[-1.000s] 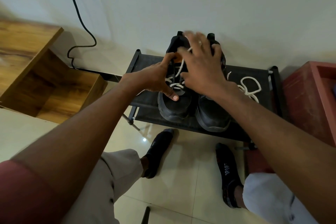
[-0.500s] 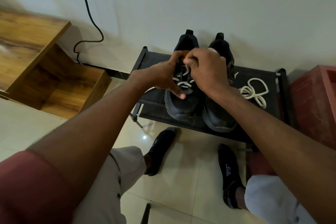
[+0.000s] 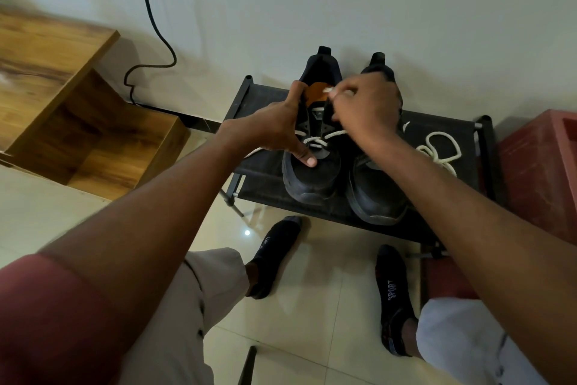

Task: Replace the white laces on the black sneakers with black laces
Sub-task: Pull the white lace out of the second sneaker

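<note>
Two black sneakers stand side by side on a low black rack [image 3: 265, 172], toes toward me. My left hand [image 3: 278, 128] grips the left sneaker [image 3: 312, 175] by its side, thumb on the toe. A white lace [image 3: 315, 141] is still threaded through that shoe's lower eyelets. Above its orange-lined tongue my right hand [image 3: 365, 106] pinches a strand of this lace. The right sneaker [image 3: 374, 197] is partly hidden under my right forearm. A loose white lace [image 3: 440, 150] lies coiled on the rack to the right. No black laces are visible.
A wooden cabinet [image 3: 78, 122] stands at the left, a red box [image 3: 540, 172] at the right. A black cable [image 3: 153, 28] hangs from the wall socket. My feet in black socks [image 3: 274, 250] rest on the tiled floor below the rack.
My right hand first closed into a pinch on the lace, then lifted up and back from the tongue, drawing it out. The left hand kept its grip on the left sneaker.
</note>
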The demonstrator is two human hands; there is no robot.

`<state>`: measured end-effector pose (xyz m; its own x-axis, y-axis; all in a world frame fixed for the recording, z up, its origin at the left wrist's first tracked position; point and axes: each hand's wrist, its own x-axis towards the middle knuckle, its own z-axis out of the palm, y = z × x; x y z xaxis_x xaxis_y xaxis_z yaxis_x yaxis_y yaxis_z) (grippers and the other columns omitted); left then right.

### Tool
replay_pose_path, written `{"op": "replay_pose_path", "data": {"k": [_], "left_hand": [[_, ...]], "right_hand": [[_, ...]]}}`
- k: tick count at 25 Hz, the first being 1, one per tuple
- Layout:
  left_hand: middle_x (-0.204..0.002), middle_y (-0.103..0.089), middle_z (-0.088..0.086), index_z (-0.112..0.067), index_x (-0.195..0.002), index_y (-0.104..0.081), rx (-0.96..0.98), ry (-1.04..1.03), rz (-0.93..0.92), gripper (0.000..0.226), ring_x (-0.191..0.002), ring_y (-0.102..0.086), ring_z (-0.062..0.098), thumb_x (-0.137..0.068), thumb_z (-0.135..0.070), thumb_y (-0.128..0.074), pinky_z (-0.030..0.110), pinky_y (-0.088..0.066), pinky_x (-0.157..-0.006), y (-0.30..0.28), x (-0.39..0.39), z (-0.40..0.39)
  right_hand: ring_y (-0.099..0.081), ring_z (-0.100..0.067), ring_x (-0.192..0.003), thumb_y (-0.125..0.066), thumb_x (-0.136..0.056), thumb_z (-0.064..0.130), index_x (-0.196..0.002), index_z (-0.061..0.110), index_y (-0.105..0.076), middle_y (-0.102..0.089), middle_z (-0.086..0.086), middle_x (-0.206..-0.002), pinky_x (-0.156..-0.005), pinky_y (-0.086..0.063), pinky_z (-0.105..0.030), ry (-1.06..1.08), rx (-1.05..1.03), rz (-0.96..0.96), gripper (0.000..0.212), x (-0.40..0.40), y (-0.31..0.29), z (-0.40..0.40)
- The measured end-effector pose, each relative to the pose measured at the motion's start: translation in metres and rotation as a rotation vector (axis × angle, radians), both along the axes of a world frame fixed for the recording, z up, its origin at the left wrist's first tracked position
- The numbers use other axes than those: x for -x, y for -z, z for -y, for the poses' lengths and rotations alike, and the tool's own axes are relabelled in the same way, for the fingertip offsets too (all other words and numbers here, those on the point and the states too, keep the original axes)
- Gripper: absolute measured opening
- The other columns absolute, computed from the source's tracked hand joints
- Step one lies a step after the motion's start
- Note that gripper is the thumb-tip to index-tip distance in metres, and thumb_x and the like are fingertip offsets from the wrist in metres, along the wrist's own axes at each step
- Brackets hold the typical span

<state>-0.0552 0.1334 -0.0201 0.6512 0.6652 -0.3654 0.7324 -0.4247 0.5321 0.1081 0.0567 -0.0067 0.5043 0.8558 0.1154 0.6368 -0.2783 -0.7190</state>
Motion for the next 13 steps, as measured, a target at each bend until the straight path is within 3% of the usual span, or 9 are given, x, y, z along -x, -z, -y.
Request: {"op": "replay_pose_path", "data": {"k": [2,4,5,7,10,11,13], "left_hand": [[-0.111,-0.059,0.004,-0.035,-0.149,-0.009,0.003,0.003,-0.011,0.129,-0.102,-0.060,0.031,-0.058,-0.044,-0.101,0.045,-0.051,-0.082,0.001,-0.001,-0.001],[-0.142,-0.047,0.012,-0.042,-0.154,-0.010,-0.081,0.049,-0.055,0.132,-0.127,-0.050,0.038,-0.057,-0.050,-0.099,0.053,-0.051,-0.100,0.000,-0.004,-0.002],[-0.145,-0.039,0.011,-0.043,-0.154,-0.018,-0.175,0.080,-0.091,0.126,-0.130,-0.044,0.037,-0.057,-0.056,-0.097,0.052,-0.048,-0.102,-0.002,-0.006,-0.002],[-0.134,-0.033,0.006,-0.037,-0.147,-0.044,-0.369,0.157,-0.140,0.100,-0.126,-0.037,0.031,-0.062,-0.066,-0.089,0.045,-0.044,-0.098,-0.006,-0.009,0.000],[-0.117,-0.044,0.000,-0.026,-0.123,-0.070,-0.358,0.179,-0.093,0.057,-0.116,-0.044,0.023,-0.080,-0.061,-0.079,0.034,-0.037,-0.087,-0.009,-0.013,0.009],[-0.112,-0.053,0.000,-0.022,-0.116,-0.074,-0.332,0.160,-0.067,0.048,-0.109,-0.050,0.020,-0.083,-0.056,-0.079,0.031,-0.038,-0.080,-0.008,-0.016,0.013],[-0.094,-0.067,0.001,-0.015,-0.098,-0.078,-0.308,0.072,-0.007,0.035,-0.089,-0.060,0.018,-0.083,-0.047,-0.083,0.027,-0.037,-0.063,-0.005,-0.021,0.018]], "right_hand": [[-0.075,-0.015,-0.062,-0.063,-0.095,0.026,-0.077,0.028,-0.071,-0.076,0.004,-0.078,-0.070,-0.065,-0.043,0.108,-0.068,-0.180,0.020,-0.012,-0.009,-0.008],[-0.075,-0.013,-0.070,-0.064,-0.095,0.033,-0.084,0.026,-0.073,-0.076,0.006,-0.079,-0.074,-0.064,-0.041,0.120,-0.120,-0.151,0.016,-0.018,-0.013,-0.008],[-0.074,-0.013,-0.071,-0.064,-0.094,0.035,-0.087,0.025,-0.074,-0.075,0.007,-0.078,-0.073,-0.063,-0.040,0.112,-0.197,-0.127,0.016,-0.018,-0.015,-0.005],[-0.067,-0.017,-0.055,-0.064,-0.097,0.027,-0.093,0.014,-0.074,-0.068,0.004,-0.064,-0.060,-0.057,-0.037,0.043,-0.468,-0.239,0.017,-0.015,-0.027,0.000],[-0.058,-0.022,-0.044,-0.061,-0.103,0.017,-0.095,0.002,-0.069,-0.057,-0.001,-0.054,-0.049,-0.046,-0.031,-0.043,-0.790,-0.319,0.019,-0.017,-0.064,0.003],[-0.060,-0.021,-0.048,-0.059,-0.103,0.022,-0.094,0.004,-0.069,-0.060,-0.001,-0.058,-0.051,-0.048,-0.032,-0.055,-0.770,-0.241,0.022,-0.018,-0.068,0.004],[-0.066,-0.017,-0.063,-0.057,-0.101,0.033,-0.092,0.013,-0.072,-0.068,0.003,-0.071,-0.061,-0.056,-0.036,-0.052,-0.442,0.069,0.027,-0.021,-0.063,0.013]]}}
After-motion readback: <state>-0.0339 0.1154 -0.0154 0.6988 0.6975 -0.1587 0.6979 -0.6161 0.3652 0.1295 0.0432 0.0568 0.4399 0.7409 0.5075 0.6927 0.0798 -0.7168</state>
